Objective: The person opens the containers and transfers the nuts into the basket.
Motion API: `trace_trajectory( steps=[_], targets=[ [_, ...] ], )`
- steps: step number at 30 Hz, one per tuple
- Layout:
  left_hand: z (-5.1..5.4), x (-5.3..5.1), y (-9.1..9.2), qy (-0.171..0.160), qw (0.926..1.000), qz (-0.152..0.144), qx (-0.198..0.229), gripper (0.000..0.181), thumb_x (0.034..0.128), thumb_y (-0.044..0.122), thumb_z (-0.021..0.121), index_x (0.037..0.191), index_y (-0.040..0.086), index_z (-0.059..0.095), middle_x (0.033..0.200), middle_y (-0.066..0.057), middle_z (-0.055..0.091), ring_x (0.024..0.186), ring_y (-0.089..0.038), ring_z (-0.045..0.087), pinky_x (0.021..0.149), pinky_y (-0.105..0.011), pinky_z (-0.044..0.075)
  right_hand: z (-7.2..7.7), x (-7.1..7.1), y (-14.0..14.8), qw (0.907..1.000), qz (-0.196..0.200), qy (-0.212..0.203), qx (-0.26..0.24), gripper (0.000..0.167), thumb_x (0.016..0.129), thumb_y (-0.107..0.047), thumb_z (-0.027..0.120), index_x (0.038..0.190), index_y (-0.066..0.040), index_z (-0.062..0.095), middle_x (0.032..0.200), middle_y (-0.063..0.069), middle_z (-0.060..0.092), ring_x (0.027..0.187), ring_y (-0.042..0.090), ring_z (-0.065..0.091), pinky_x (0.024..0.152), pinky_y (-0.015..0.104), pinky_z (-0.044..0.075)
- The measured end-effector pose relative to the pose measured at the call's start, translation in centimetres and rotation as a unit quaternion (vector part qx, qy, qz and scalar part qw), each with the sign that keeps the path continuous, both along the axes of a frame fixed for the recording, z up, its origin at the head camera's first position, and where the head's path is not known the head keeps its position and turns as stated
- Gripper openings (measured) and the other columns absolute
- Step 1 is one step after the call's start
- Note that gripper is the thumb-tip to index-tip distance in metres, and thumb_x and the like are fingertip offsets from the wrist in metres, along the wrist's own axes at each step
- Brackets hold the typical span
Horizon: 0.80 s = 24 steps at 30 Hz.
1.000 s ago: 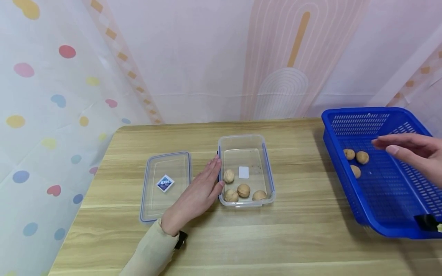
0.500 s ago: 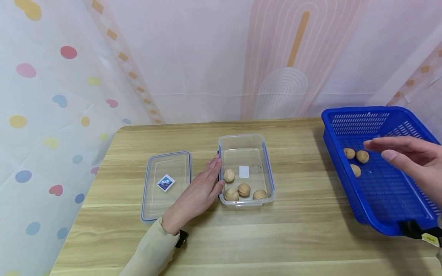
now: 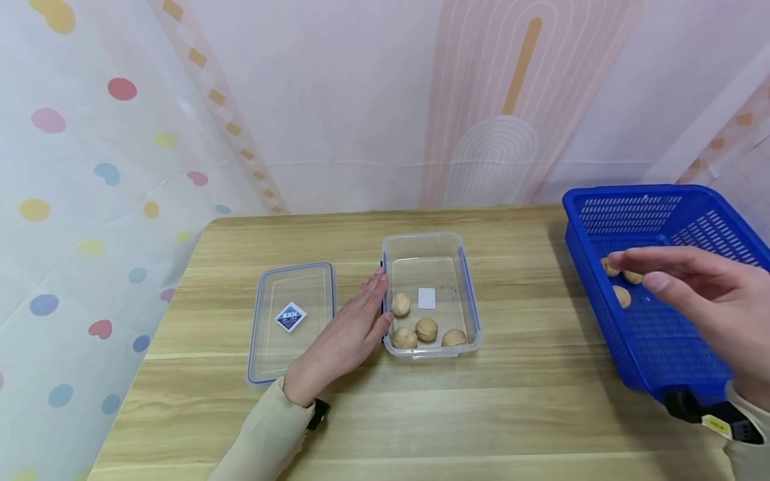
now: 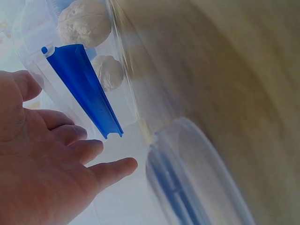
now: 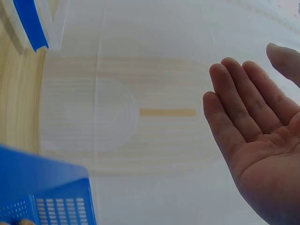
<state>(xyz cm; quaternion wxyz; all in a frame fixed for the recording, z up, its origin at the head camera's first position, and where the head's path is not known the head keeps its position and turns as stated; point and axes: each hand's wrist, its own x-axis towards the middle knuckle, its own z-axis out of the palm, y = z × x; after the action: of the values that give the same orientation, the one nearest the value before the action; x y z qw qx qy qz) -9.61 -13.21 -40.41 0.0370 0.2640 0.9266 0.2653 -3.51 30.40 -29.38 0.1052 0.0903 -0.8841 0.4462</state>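
My left hand (image 3: 339, 337) rests with fingers straight against the left wall of a clear plastic box (image 3: 421, 244). Inside the box, several walnuts (image 3: 426, 329) lie toward the near end and left side. In the left wrist view the left hand (image 4: 61, 154) is beside the box's blue latch (image 4: 84, 89). Over the blue basket (image 3: 637, 361) at the right hovers my right hand (image 3: 706, 300), holding nothing, partly covering the walnuts (image 3: 622, 296) in it. The right wrist view shows the right hand (image 5: 258, 126) with extended fingers and a bare palm.
A clear lid (image 3: 319, 287) with a blue seal and a diamond label lies left of the box, partly behind my left hand. Behind the wooden table (image 3: 517, 414) hangs a patterned cloth (image 3: 337, 100), with another dotted stretch at the left.
My right hand has moved left over the basket, and its wrist strap and sleeve have come into view. The left hand and the walnuts keep their places.
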Motion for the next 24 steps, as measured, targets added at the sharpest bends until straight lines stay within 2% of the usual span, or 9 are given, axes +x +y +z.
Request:
trace_trajectory(
  steps=[4,8,13,16,24],
  targets=[
    [0.1,0.0,0.0,-0.006,1.0000,0.001,0.006,0.063,0.1121,0.027,0.045,0.161,-0.004,0.022,0.170,-0.017,0.016,0.155,-0.038,0.021,0.123,-0.056,0.025,0.1,0.1,-0.8,0.9997,-0.008,-0.022,-0.005,0.032,0.106,-0.008,0.059,0.138,-0.009,0.066,0.128,-0.006,0.071,0.117,0.004,0.062,0.088,0.011,0.046],
    [0.2,-0.1,0.1,-0.013,0.9998,0.001,0.014,0.062,0.1120,0.025,0.046,0.161,-0.004,0.021,0.170,-0.017,0.015,0.155,-0.039,0.020,0.124,-0.055,0.024,0.5,0.1,-1.9,0.9999,0.005,-0.013,-0.010,0.031,0.104,-0.003,0.060,0.134,-0.005,0.068,0.125,-0.001,0.074,0.114,0.007,0.066,0.078,0.015,0.052],
    [0.2,-0.2,0.0,-0.019,0.9996,-0.002,0.022,0.061,0.1122,0.024,0.045,0.161,-0.004,0.022,0.170,-0.018,0.017,0.155,-0.039,0.020,0.124,-0.054,0.022,0.5,-0.2,-3.1,0.9991,0.024,-0.004,-0.035,0.031,0.103,0.002,0.060,0.132,-0.001,0.069,0.126,0.003,0.074,0.120,0.008,0.065,0.088,0.014,0.050],
    [0.1,-0.4,-0.1,-0.022,0.9995,-0.003,0.023,0.060,0.1123,0.024,0.044,0.161,-0.004,0.023,0.170,-0.017,0.017,0.155,-0.039,0.019,0.125,-0.054,0.021,0.2,-0.6,-3.7,0.9964,0.052,0.004,-0.067,0.030,0.102,0.005,0.059,0.130,0.002,0.069,0.125,0.005,0.074,0.120,0.010,0.065,0.092,0.013,0.050],
    [0.0,-0.6,-0.6,-0.022,0.9992,-0.008,0.033,0.057,0.1127,0.023,0.043,0.161,-0.001,0.027,0.171,-0.014,0.017,0.156,-0.039,0.019,0.125,-0.055,0.020,-0.7,-1.8,-5.3,0.9811,0.135,0.015,-0.138,0.030,0.099,0.012,0.058,0.127,0.006,0.069,0.122,0.007,0.075,0.117,0.013,0.068,0.090,0.016,0.054]
  ],
)
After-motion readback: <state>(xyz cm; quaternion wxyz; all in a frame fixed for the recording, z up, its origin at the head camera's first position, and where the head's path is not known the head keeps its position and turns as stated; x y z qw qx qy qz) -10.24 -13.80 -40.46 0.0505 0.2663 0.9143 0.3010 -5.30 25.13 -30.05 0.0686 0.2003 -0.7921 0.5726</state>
